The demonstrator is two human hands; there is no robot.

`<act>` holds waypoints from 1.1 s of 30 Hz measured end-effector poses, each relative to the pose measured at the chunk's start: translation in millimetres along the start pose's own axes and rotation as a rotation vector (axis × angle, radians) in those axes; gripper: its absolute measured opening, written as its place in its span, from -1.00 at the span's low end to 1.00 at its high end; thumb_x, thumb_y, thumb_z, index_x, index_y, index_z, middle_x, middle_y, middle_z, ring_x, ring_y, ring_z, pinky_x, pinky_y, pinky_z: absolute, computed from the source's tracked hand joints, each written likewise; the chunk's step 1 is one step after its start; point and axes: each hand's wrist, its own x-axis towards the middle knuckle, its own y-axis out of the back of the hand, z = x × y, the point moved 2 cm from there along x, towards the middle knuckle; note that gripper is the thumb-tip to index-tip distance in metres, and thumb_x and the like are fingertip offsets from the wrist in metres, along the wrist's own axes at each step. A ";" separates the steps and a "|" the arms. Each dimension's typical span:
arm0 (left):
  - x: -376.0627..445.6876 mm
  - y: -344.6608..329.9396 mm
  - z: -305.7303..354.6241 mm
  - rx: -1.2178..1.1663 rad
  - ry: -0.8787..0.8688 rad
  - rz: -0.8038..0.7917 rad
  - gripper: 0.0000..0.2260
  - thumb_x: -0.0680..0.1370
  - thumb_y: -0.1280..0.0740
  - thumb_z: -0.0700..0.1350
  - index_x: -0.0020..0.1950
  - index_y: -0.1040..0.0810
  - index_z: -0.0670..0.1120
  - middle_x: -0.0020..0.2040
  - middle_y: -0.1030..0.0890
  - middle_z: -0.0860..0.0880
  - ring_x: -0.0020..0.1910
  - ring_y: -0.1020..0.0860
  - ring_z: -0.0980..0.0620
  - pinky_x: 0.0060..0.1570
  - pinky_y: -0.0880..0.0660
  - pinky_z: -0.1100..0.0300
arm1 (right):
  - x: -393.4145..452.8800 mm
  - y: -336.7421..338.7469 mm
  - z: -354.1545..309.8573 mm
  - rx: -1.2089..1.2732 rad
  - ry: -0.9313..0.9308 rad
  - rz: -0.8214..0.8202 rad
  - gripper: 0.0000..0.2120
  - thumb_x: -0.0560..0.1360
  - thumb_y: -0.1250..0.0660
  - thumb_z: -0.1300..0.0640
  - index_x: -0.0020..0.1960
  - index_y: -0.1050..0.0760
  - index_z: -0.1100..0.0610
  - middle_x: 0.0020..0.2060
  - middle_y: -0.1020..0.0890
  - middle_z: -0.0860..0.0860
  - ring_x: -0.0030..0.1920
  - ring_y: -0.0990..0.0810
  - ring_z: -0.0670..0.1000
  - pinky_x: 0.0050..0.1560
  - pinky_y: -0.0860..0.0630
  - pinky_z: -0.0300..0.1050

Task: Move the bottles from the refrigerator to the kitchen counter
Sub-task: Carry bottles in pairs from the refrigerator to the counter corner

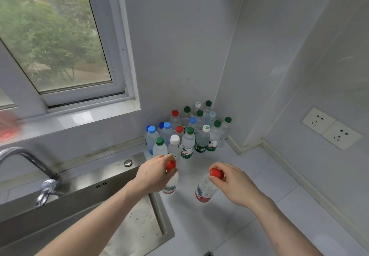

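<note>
Head view, looking down into the far right corner of the kitchen. My left hand curls its fingers round the neck of a red-capped bottle, just under the cap, and my right hand pinches the red cap of a second bottle between thumb and fingertips; neither hand is loose. Gripping at the top leaves the bases free to meet the bench, and both bottles stand low over it, the right one tilted with its base toward the left; whether either base already touches the surface I cannot tell. Farther off, against the corner where the two walls meet, stands the cluster of bottles, upright and packed close, with green, blue, red and white caps. I judge they were packed from the corner outward so that each newcomer can be set at the near edge without reaching over the rest, which is why my two bottles sit just near of the front row. The left bottle is just beside the right rim of the steel sink, so I would set it well onto the bench rather than on that rim. The faucet stands at the near left, a window lies above the sink, and two wall sockets sit on the right wall. The refrigerator is not in view. With so many bottles delivered, I take the task to be well advanced.
</note>
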 end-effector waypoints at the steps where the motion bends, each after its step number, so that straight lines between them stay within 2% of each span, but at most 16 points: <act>1: 5.7 -1.3 -4.6 -0.001 0.002 -0.007 -0.74 0.63 -0.26 0.22 0.25 -0.47 0.16 0.13 -0.59 0.10 0.05 -0.55 0.02 -0.05 -0.54 0.14 | 5.1 -2.5 -1.2 0.001 -0.004 -0.002 -0.87 0.61 -0.30 -0.16 0.12 -0.46 -0.20 -0.01 -0.58 -0.18 -0.03 -0.54 -0.06 0.07 -0.50 -0.09; 7: 34.3 -8.6 -22.1 0.029 0.001 -0.022 -0.75 0.63 -0.27 0.21 0.23 -0.47 0.13 0.14 -0.61 0.08 -0.01 -0.52 0.03 -0.13 -0.47 0.15 | 32.6 -12.7 -11.9 -0.015 -0.007 -0.016 -0.86 0.61 -0.29 -0.15 0.15 -0.48 -0.18 0.03 -0.58 -0.18 0.02 -0.55 -0.04 0.09 -0.50 -0.08; 12: 50.3 -13.6 -35.2 0.000 0.035 -0.030 -0.77 0.62 -0.29 0.21 0.20 -0.47 0.14 0.14 -0.61 0.10 0.02 -0.56 0.01 -0.03 -0.59 0.07 | 61.2 -20.5 -21.3 -0.039 0.004 -0.030 -0.84 0.62 -0.28 -0.16 0.16 -0.48 -0.19 0.04 -0.56 -0.16 0.00 -0.54 -0.04 0.07 -0.50 -0.06; 20: 66.4 -13.1 -53.9 0.009 0.061 -0.017 -0.82 0.62 -0.27 0.20 0.13 -0.47 0.15 0.06 -0.61 0.09 -0.04 -0.55 0.00 -0.12 -0.57 0.07 | 110.9 -39.8 -39.1 -0.064 0.007 -0.062 -0.86 0.61 -0.30 -0.15 0.15 -0.46 -0.17 0.07 -0.60 -0.11 0.06 -0.56 0.02 0.04 -0.53 0.00; 24: 67.2 -9.1 -53.4 0.012 0.061 -0.013 -0.83 0.62 -0.26 0.17 0.05 -0.47 0.10 -0.01 -0.59 0.08 -0.12 -0.50 0.00 -0.23 -0.40 0.13 | 130.8 -47.0 -44.5 -0.058 -0.004 -0.078 -0.83 0.61 -0.31 -0.15 0.15 -0.47 -0.15 0.08 -0.60 -0.10 0.08 -0.56 0.04 0.09 -0.55 0.04; 28: 67.8 -7.7 -54.3 0.023 0.075 -0.039 -0.77 0.60 -0.26 0.22 0.04 -0.46 0.07 -0.06 -0.60 0.07 -0.12 -0.55 -0.01 -0.21 -0.51 0.11 | 144.7 -52.2 -48.8 -0.069 0.001 -0.090 -0.83 0.63 -0.31 -0.13 0.18 -0.48 -0.12 0.09 -0.59 -0.06 0.06 -0.54 0.05 0.00 -0.46 -0.02; 33: 68.5 -8.9 -58.1 0.029 0.085 -0.074 -0.75 0.60 -0.28 0.22 0.10 -0.47 0.08 -0.04 -0.61 0.07 -0.11 -0.58 0.03 -0.10 -0.62 0.09 | 153.8 -57.8 -52.4 -0.071 0.008 -0.106 -0.82 0.63 -0.31 -0.12 0.20 -0.47 -0.13 0.13 -0.59 -0.06 0.10 -0.55 0.05 0.03 -0.47 -0.01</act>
